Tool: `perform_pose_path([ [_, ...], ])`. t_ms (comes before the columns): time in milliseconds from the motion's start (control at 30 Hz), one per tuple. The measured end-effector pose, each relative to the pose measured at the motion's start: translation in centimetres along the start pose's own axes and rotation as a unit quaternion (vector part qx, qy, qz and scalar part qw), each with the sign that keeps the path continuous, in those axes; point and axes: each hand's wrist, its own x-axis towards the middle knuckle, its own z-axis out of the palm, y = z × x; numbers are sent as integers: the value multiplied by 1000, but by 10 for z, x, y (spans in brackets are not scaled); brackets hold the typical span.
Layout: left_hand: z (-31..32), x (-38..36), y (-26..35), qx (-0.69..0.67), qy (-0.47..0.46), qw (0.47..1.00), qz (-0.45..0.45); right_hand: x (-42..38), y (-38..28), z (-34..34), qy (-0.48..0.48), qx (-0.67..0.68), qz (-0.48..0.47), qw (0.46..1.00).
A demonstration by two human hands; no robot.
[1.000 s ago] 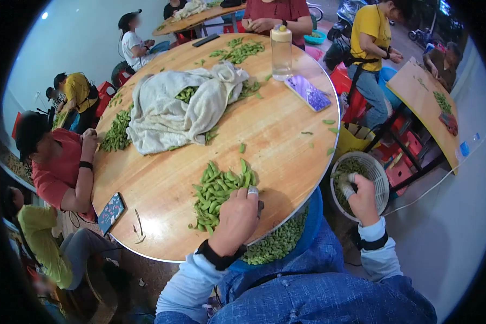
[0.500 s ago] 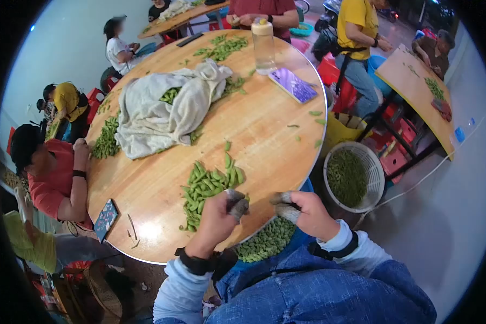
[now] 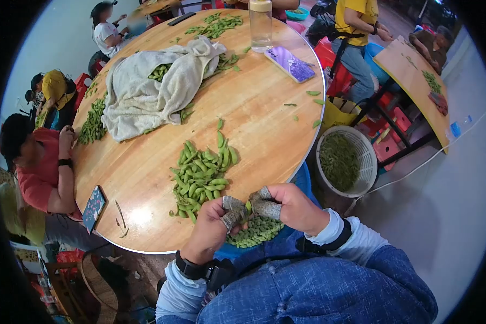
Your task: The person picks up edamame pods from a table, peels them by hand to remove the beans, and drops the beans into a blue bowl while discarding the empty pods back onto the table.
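Observation:
My left hand (image 3: 213, 222) and my right hand (image 3: 294, 208) meet at the front edge of the round wooden table (image 3: 264, 135). Grey cloth covers wrap their thumbs and fingertips. Between them a green soybean pod (image 3: 248, 207) is pinched, partly hidden by the fingers. Directly below, a blue basin (image 3: 303, 175) holds many shelled green beans (image 3: 260, 232). A pile of whole soybean pods (image 3: 200, 175) lies on the table just beyond my left hand.
A whitish cloth (image 3: 146, 92) covers more pods mid-table. A bottle (image 3: 261, 27) and purple phone (image 3: 289, 63) stand and lie far right. A white basket (image 3: 368, 162) with pods is on the floor at right. A person in red (image 3: 40, 178) sits at left; others work behind.
My hands were apart, the right one beyond the table edge; now they have come together on a pod. The view has tilted, so the table sits higher and further left.

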Motion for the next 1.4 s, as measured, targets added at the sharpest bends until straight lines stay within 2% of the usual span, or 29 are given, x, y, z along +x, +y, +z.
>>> perform_pose_path([
  [133,-2,-1,-3,8,19,1000,5,2,3,0,-3,-41,-14,999],
  [533,-2,-2,-6,51,26,998,37,6,21,2,33,-11,7,999],
  [633,3,1,-11,172,71,978,93,8,18,2,65,-31,-2,997],
  [667,6,0,-13,270,92,949,135,7,16,2,80,-39,-3,996],
  [733,15,-3,-12,456,130,854,215,4,8,5,76,-65,-34,994],
  [767,18,-5,-5,535,126,808,214,3,6,6,74,-78,-50,993],
  [867,13,-4,-16,587,119,763,242,5,20,-5,16,-68,-4,998],
  [967,5,-4,-30,467,82,845,245,0,23,-1,-9,106,32,994],
  [1067,1,-2,-39,318,59,907,268,2,38,-5,-38,121,-6,992],
  [1100,1,-3,-41,212,57,952,211,5,43,-5,-41,108,-45,992],
  [1133,1,-5,-43,103,54,982,150,5,44,-5,-49,112,-43,992],
  [1167,0,-7,-45,-8,50,995,87,6,44,-6,-57,116,-42,991],
  [1267,-3,-6,-40,-42,43,998,21,7,42,-4,-40,57,-23,997],
  [1300,-3,-4,-41,62,54,993,82,8,40,-5,-29,23,-16,999],
  [1367,-1,-2,-49,264,80,940,202,7,26,-4,-8,-37,-1,999],
  [1400,-1,-4,-48,286,83,934,196,6,21,-2,2,-65,8,998],
])
